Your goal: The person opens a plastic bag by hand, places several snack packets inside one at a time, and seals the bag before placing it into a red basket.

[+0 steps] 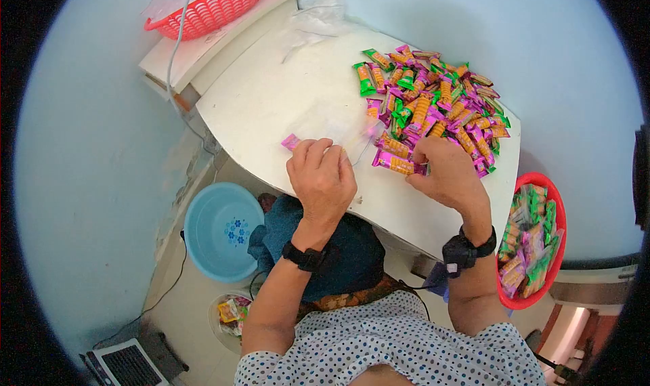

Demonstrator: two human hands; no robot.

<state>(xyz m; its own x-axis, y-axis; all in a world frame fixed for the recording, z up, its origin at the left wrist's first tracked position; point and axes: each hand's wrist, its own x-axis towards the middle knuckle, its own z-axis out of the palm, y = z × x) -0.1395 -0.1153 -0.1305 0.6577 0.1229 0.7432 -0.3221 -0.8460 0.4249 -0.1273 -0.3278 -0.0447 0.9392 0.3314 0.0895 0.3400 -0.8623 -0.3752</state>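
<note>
My left hand (pixel 321 177) is closed at the front part of the white table, its fingers curled at a clear plastic bag (pixel 325 120). The end of a pink packet (pixel 291 141) sticks out beside its knuckles. My right hand (pixel 447 170) is closed too, thumb and fingers pinching the right end of a pink biscuit packet (pixel 394 162). That packet lies at the near edge of a heap of small pink and green biscuit packets (pixel 433 98). Orange-brown biscuits are printed or show on the wrappers. Both wrists wear black bands.
The white table (pixel 250 115) has a curved front edge. More clear plastic (pixel 318 20) lies at the back. A red basket (pixel 217 10) stands back left. At right, a red tub (pixel 558 237) holds filled bags of packets. A blue basin (pixel 203 240) is on the floor.
</note>
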